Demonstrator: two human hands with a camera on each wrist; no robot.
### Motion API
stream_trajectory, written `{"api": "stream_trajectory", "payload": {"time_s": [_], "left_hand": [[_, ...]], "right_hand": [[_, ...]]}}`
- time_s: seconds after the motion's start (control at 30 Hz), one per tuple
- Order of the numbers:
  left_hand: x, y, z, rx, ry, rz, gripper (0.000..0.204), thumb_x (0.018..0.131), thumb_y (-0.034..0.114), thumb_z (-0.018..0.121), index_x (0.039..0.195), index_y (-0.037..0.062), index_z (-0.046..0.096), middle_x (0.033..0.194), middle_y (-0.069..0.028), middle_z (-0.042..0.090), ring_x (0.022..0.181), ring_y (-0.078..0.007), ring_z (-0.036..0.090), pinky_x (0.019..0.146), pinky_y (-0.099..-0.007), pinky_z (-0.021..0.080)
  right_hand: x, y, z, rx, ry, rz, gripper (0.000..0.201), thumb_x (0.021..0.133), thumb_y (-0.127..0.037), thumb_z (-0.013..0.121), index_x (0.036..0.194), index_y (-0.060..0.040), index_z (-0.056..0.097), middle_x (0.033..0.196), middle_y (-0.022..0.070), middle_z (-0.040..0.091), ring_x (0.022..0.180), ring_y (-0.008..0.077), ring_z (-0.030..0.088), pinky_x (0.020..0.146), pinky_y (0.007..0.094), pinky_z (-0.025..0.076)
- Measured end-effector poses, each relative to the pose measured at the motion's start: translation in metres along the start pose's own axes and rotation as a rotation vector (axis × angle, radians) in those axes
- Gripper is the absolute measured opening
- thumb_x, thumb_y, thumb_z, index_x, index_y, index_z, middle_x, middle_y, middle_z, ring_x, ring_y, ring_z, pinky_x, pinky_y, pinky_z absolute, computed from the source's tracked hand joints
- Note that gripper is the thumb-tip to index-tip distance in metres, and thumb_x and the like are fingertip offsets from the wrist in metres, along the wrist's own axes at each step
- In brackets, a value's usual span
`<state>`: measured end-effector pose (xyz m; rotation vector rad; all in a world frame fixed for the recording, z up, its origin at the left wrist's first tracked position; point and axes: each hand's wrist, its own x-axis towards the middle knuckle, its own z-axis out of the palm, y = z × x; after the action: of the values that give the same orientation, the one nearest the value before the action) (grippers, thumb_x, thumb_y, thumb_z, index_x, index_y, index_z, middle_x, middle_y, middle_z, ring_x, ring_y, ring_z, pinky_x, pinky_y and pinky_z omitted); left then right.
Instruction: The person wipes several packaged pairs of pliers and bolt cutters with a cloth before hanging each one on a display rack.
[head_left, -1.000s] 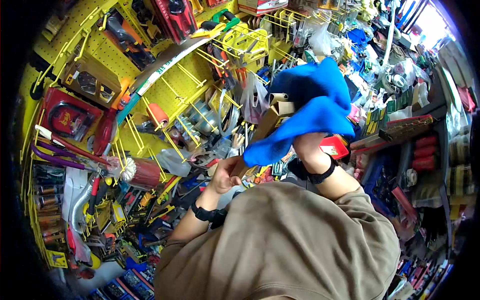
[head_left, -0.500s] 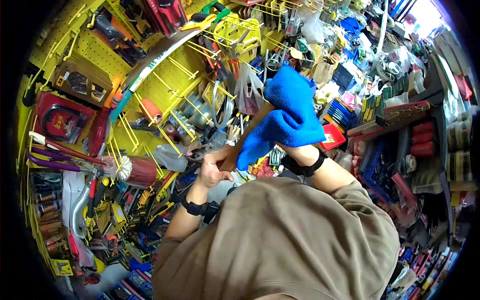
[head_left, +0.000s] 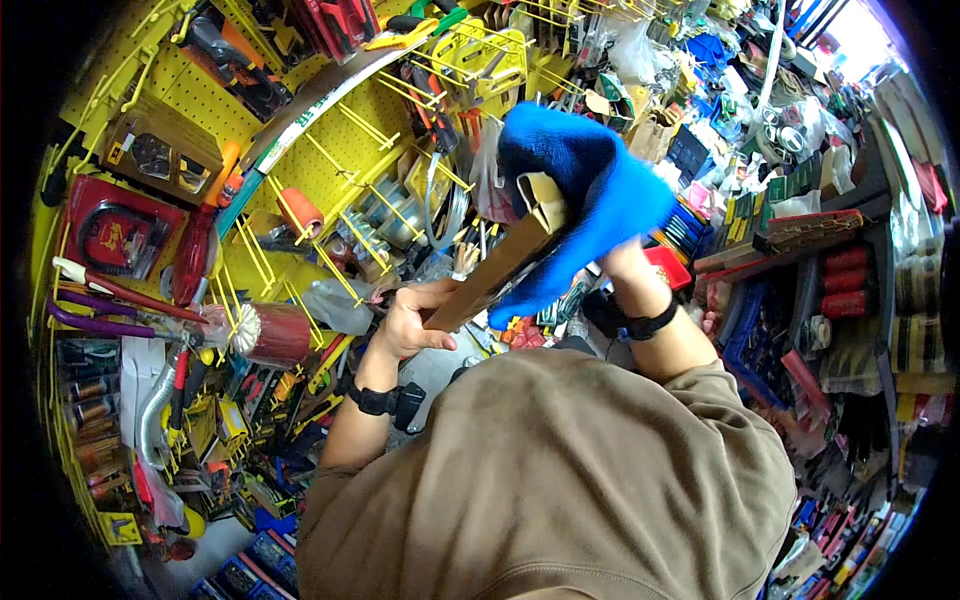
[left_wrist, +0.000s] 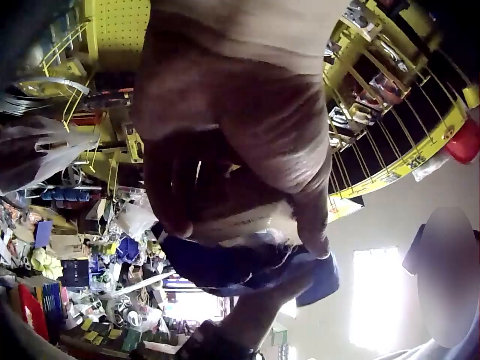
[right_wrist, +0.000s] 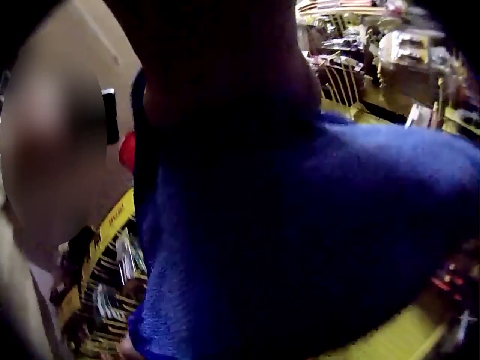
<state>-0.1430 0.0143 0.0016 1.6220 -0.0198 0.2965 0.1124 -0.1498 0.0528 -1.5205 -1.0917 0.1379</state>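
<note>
- Since half a second ago, the fluffy blue microfibre cloth (head_left: 590,195) has slid up the long flat brown cardboard package (head_left: 497,268) and now wraps its upper end, where before it hung lower along the package's side; the folded top flap of the package now shows against the cloth.
- The left hand (head_left: 408,318) grips the lower end of the cardboard package, fingers (head_left: 432,293) curled over its edge and thumb underneath, so the package slants up and to the right in front of the person's chest.
- In the left wrist view the same hand (left_wrist: 247,150) closes round the pale package (left_wrist: 240,223), with the blue cloth (left_wrist: 225,264) bunched just below it.
- The right hand (head_left: 622,262) is mostly buried in the blue cloth; its fingers are clamped on the cloth, pressing it round the package's top.
- The right wrist view is filled by the cloth (right_wrist: 300,247), dark and blurred.
- Behind the hands stands a yellow pegboard wall (head_left: 190,95) with wire hooks, hung with packaged tools.
- A red cylindrical wire brush (head_left: 272,335) juts out to the left of the left hand.
- A tan sleeve (head_left: 560,480) fills the lower part of the head view.
</note>
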Motion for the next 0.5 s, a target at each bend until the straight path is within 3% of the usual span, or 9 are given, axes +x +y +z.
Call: {"api": "stream_trajectory", "payload": {"time_s": [0.03, 0.1, 0.17, 0.23, 0.3, 0.37, 0.5], "left_hand": [[0.001, -0.002, -0.001, -0.079, 0.016, 0.014, 0.073, 0.061, 0.048, 0.089, 0.101, -0.0089, 0.069, 0.108, -0.0196, 0.068, 0.102, -0.0252, 0.064, 0.09, -0.035, 0.047], [-0.007, -0.021, -0.012, -0.056, 0.031, 0.032, 0.075, 0.059, 0.051, 0.09, 0.1, -0.0083, 0.07, 0.106, -0.0185, 0.069, 0.097, -0.0222, 0.064, 0.084, -0.0334, 0.048], [-0.012, -0.029, -0.018, -0.086, -0.048, -0.056, 0.074, 0.059, 0.051, 0.09, 0.101, -0.0072, 0.07, 0.1, -0.0145, 0.07, 0.087, -0.0185, 0.064, 0.075, -0.031, 0.049], [-0.016, -0.036, -0.017, -0.154, -0.06, -0.096, 0.073, 0.06, 0.051, 0.09, 0.1, -0.0066, 0.07, 0.096, -0.0127, 0.07, 0.083, -0.0167, 0.064, 0.072, -0.0292, 0.048], [-0.016, -0.033, -0.012, -0.219, -0.072, -0.132, 0.072, 0.06, 0.051, 0.09, 0.1, -0.006, 0.071, 0.093, -0.0108, 0.069, 0.079, -0.0149, 0.063, 0.068, -0.0275, 0.048], [-0.009, -0.021, 0.002, -0.331, 0.023, -0.114, 0.071, 0.061, 0.05, 0.09, 0.101, -0.0056, 0.07, 0.087, -0.0091, 0.068, 0.076, -0.0142, 0.063, 0.067, -0.0276, 0.049], [-0.014, -0.031, 0.001, -0.409, -0.006, -0.164, 0.072, 0.062, 0.05, 0.09, 0.102, -0.0061, 0.069, 0.087, -0.0101, 0.069, 0.074, -0.0147, 0.063, 0.065, -0.0285, 0.05]], "right_hand": [[0.005, 0.005, -0.003, 0.301, -0.043, 0.223, 0.042, 0.091, -0.016, 0.065, 0.129, -0.0015, 0.054, 0.13, 0.0123, 0.057, 0.115, 0.0238, 0.057, 0.102, 0.0399, 0.044], [0.017, -0.01, -0.013, 0.502, -0.136, 0.301, 0.033, 0.093, -0.019, 0.066, 0.12, -0.0016, 0.06, 0.11, 0.0075, 0.065, 0.101, 0.0153, 0.058, 0.088, 0.0363, 0.05], [0.025, -0.054, -0.018, 0.619, -0.334, 0.368, 0.026, 0.089, -0.008, 0.069, 0.113, -0.0036, 0.061, 0.102, 0.0022, 0.065, 0.093, 0.0099, 0.059, 0.081, 0.0294, 0.051], [0.024, -0.054, -0.014, 0.603, -0.3, 0.446, 0.032, 0.087, -0.007, 0.071, 0.117, -0.0033, 0.061, 0.104, 0.0026, 0.065, 0.093, 0.0112, 0.06, 0.082, 0.0305, 0.052], [0.025, -0.057, -0.013, 0.687, -0.291, 0.458, 0.036, 0.086, -0.007, 0.072, 0.12, -0.0035, 0.06, 0.106, 0.0026, 0.064, 0.093, 0.0116, 0.061, 0.082, 0.0307, 0.052], [0.025, -0.057, -0.011, 0.77, -0.283, 0.471, 0.041, 0.084, -0.007, 0.074, 0.122, -0.0037, 0.06, 0.107, 0.0026, 0.064, 0.093, 0.0119, 0.061, 0.082, 0.031, 0.052], [0.024, -0.056, 0.004, 0.813, -0.213, 0.459, 0.043, 0.082, -0.009, 0.076, 0.123, -0.0039, 0.061, 0.111, 0.003, 0.064, 0.095, 0.0117, 0.061, 0.086, 0.0301, 0.051]]}}
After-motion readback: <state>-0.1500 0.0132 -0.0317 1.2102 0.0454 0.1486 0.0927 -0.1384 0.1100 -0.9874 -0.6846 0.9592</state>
